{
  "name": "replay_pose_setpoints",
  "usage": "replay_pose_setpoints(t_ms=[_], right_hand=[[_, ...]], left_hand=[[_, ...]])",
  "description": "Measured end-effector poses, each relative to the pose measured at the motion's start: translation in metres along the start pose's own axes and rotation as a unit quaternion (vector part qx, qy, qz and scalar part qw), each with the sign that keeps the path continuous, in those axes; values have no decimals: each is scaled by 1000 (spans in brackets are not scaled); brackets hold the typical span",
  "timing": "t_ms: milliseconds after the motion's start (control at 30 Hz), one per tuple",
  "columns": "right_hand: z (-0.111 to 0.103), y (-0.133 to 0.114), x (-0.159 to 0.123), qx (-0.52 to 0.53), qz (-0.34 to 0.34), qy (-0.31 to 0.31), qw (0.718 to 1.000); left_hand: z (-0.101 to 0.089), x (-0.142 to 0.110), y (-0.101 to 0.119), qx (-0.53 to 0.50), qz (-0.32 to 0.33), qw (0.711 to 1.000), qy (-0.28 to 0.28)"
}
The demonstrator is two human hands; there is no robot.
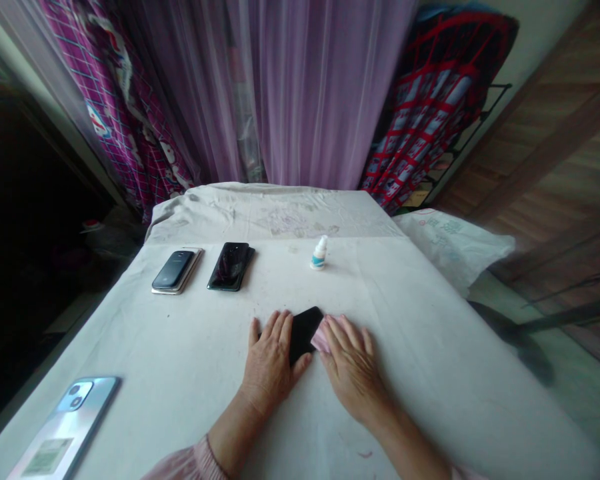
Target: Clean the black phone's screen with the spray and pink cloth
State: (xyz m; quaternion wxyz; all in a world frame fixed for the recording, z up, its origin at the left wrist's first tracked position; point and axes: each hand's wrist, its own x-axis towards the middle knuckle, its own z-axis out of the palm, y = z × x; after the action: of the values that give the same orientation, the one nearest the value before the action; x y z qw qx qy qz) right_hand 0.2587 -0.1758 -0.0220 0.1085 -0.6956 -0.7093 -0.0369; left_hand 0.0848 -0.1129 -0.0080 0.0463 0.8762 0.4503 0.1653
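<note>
A black phone (pixel 306 328) lies flat on the white cloth-covered table (pixel 430 373) in front of me. My left hand (pixel 273 360) rests on its left side, fingers flat and stretched out, holding it down. My right hand (pixel 353 367) presses a small pink cloth (pixel 322 339) against the phone's right edge, fingers laid flat over the cloth. Most of the cloth is hidden under those fingers.
A small white dropper bottle (pixel 319 254) stands beyond the phone. Two dark phones (pixel 176 271) (pixel 231 265) lie side by side at the back left. A light blue phone (pixel 65 427) lies face down at the near left corner. Purple curtains (pixel 300 93) hang behind the table.
</note>
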Motion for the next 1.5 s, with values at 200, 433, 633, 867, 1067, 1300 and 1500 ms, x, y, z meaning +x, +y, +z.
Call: replay_pose_setpoints(t_ms=[200,433,633,867,1067,1300,1500], right_hand=[[-6,-13,50,23,26,-29,999],[-3,-5,4,13,19,-16,1000],[-3,-2,7,14,21,-21,999],[-3,-9,62,34,24,-34,999],[0,-4,65,40,20,-26,999],[-6,-28,54,72,-67,-42,994],[-5,-24,59,71,-67,-41,994]], left_hand=[[-1,1,1,0,-7,1000,-15],[-2,0,1,7,0,1000,-7],[1,0,2,7,2,1000,4],[9,-16,-18,-45,22,999,-7],[6,-48,-30,-10,3,999,36],[3,-47,-24,6,-6,999,31],[2,-47,-23,0,-9,999,48]])
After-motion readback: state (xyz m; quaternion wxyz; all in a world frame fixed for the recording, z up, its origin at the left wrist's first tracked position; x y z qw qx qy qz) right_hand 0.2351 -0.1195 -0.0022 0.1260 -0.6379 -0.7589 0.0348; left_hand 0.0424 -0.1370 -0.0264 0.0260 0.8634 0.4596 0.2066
